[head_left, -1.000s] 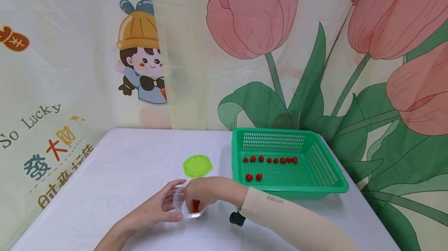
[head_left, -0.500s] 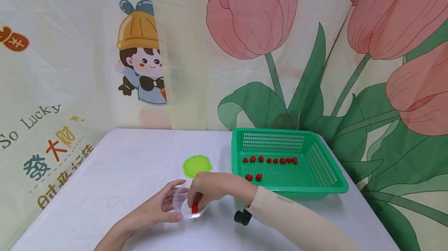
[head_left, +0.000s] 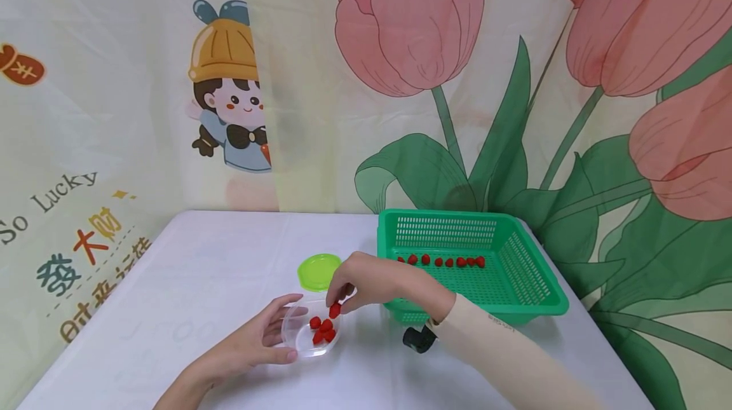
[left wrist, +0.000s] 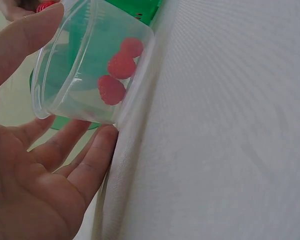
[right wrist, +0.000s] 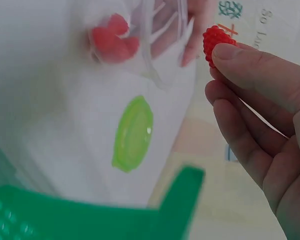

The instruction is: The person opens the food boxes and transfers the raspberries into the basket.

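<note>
In the head view, the left hand (head_left: 251, 341) is bracing the clear tub (head_left: 300, 348) well short of the table's (head_left: 240, 257) far edge; the right hand (head_left: 366, 281) is pinching a red berry (head_left: 334, 311) by the tub's far right rim; several loose berries (head_left: 326, 325) are lying inside the tub; the green basket (head_left: 555, 300) is standing toward the table's far right corner, carrying a row of berries (head_left: 426, 259) near its far wall; the lime lid (head_left: 318, 272) is lying between tub and far edge; good handling would probably mean keeping the pinch light, clearing the rim and steadying the tub; the held berry's long axis seems to be running near upright, slightly leaning, tip end unclear.

In the left wrist view, the thumb is lying at the rim, the fingers along the wall; the tub is sitting base down.

In the right wrist view, thumb and forefinger are holding the berry narrowly, its exposed part pointing away from the palm; the thumb is hiding some of it.
</note>
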Motion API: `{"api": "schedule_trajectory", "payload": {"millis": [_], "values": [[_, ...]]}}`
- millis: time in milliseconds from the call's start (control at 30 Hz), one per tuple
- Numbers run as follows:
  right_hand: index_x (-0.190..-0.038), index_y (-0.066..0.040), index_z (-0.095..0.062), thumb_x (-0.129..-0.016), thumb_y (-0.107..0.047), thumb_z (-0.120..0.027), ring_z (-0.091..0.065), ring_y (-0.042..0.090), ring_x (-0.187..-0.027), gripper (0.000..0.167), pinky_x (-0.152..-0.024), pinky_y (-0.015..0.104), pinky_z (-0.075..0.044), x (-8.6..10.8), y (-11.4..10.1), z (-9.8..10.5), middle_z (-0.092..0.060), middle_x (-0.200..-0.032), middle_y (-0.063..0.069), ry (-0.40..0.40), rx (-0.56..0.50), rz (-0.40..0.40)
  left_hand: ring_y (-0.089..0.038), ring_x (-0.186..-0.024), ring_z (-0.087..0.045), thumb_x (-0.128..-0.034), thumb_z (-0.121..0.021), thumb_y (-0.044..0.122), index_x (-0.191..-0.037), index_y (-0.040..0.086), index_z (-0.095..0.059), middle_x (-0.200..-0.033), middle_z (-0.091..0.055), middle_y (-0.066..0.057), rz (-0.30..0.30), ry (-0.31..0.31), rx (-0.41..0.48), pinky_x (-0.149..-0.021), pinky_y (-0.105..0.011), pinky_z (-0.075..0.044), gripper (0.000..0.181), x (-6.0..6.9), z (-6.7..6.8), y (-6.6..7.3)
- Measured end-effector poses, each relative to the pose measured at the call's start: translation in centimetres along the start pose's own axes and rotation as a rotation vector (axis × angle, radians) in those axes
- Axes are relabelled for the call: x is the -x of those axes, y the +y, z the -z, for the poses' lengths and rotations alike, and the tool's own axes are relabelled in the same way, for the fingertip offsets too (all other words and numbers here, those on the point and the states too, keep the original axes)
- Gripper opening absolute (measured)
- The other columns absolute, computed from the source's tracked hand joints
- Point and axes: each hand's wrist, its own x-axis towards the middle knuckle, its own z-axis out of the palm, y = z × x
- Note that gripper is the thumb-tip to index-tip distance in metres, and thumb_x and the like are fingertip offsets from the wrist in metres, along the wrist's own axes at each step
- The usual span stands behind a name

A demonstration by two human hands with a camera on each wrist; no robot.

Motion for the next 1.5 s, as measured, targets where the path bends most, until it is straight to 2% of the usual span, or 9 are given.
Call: {"api": "schedule_trajectory", "payload": {"millis": [100, 300, 467, 600, 733, 900, 1133, 1500], "values": [[-0.113, -0.012, -0.083, -0.094, -0.014, -0.084, -0.066, -0.006, -0.090, 0.020, -0.089, 0.019, -0.058, 1.6, 0.6, 1.0, -0.077, -0.100, -0.012, 0.038, -0.006, -0.014, -0.045, -0.151, -0.040, -0.0943, -0.081, 0.012, -0.166, 0.017, -0.023, -0.167, -0.036, -0.020, -0.005, -0.001, 0.004, -0.106, -0.015, -0.046, 0.092, 0.0, 0.0, -0.1], [-0.114, -0.017, -0.082, -0.093, -0.015, -0.084, -0.069, -0.003, -0.094, 0.020, -0.089, 0.020, -0.058, 6.0, 2.7, 2.6, -0.076, -0.102, -0.015, 0.147, -0.060, -0.099, -0.046, -0.151, -0.040, -0.0941, -0.081, 0.011, -0.165, 0.018, -0.024, -0.168, -0.034, -0.022, -0.007, -0.003, 0.019, -0.106, -0.018, -0.049, 0.091, 0.0, -0.1, -0.1], [-0.114, -0.015, -0.082, -0.094, -0.011, -0.083, -0.072, 0.001, -0.093, 0.021, -0.087, 0.026, -0.061, 9.8, 5.1, 3.4, -0.078, -0.104, -0.012, 0.213, -0.061, -0.124, -0.046, -0.152, -0.039, -0.0936, -0.082, 0.012, -0.165, 0.018, -0.024, -0.168, -0.034, -0.021, -0.004, -0.003, 0.013, -0.105, -0.016, -0.048, 0.093, 0.0, 0.0, -0.1], [-0.113, -0.012, -0.082, -0.093, -0.007, -0.083, -0.073, 0.004, -0.091, 0.021, -0.084, 0.028, -0.062, 12.2, 7.4, 3.3, -0.079, -0.104, -0.007, 0.235, -0.048, -0.135, -0.047, -0.152, -0.038, -0.0935, -0.082, 0.012, -0.165, 0.019, -0.024, -0.168, -0.033, -0.022, -0.003, -0.006, 0.017, -0.104, -0.019, -0.050, 0.093, 0.1, 0.1, 0.0], [-0.112, -0.011, -0.082, -0.093, -0.007, -0.082, -0.072, 0.005, -0.090, 0.019, -0.083, 0.027, -0.062, 13.9, 9.8, 2.5, -0.079, -0.102, -0.004, 0.233, -0.043, -0.195, -0.048, -0.152, -0.038, -0.0936, -0.082, 0.012, -0.166, 0.019, -0.023, -0.169, -0.032, -0.022, 0.005, -0.008, 0.026, -0.103, -0.023, -0.053, 0.093, 0.1, 0.1, -0.1], [-0.111, -0.009, -0.082, -0.094, -0.006, -0.081, -0.072, 0.005, -0.089, 0.017, -0.081, 0.023, -0.061, 15.1, 12.3, 1.2, -0.079, -0.102, -0.003, 0.215, -0.044, -0.261, -0.046, -0.152, -0.039, -0.0937, -0.082, 0.012, -0.165, 0.020, -0.024, -0.168, -0.033, -0.021, 0.005, -0.006, 0.022, -0.103, -0.021, -0.052, 0.093, 0.0, 0.1, -0.2], [-0.112, -0.007, -0.081, -0.095, -0.005, -0.080, -0.072, 0.003, -0.090, 0.017, -0.081, 0.022, -0.060, 15.4, 14.7, -0.6, -0.080, -0.103, -0.001, 0.194, -0.041, -0.268, -0.046, -0.152, -0.039, -0.0934, -0.082, 0.013, -0.165, 0.021, -0.024, -0.168, -0.034, -0.020, 0.005, -0.003, 0.014, -0.104, -0.019, -0.051, 0.093, 0.1, 0.0, -0.2], [-0.113, -0.008, -0.081, -0.095, -0.005, -0.080, -0.070, 0.004, -0.090, 0.018, -0.081, 0.023, -0.060, 15.0, 15.4, -1.8, -0.079, -0.102, -0.002, 0.189, -0.047, -0.322, -0.046, -0.151, -0.040, -0.0930, -0.083, 0.014, -0.165, 0.021, -0.024, -0.169, -0.033, -0.021, 0.004, 0.000, 0.003, -0.108, -0.021, -0.050, 0.094, 0.0, 0.0, -0.2]]}}
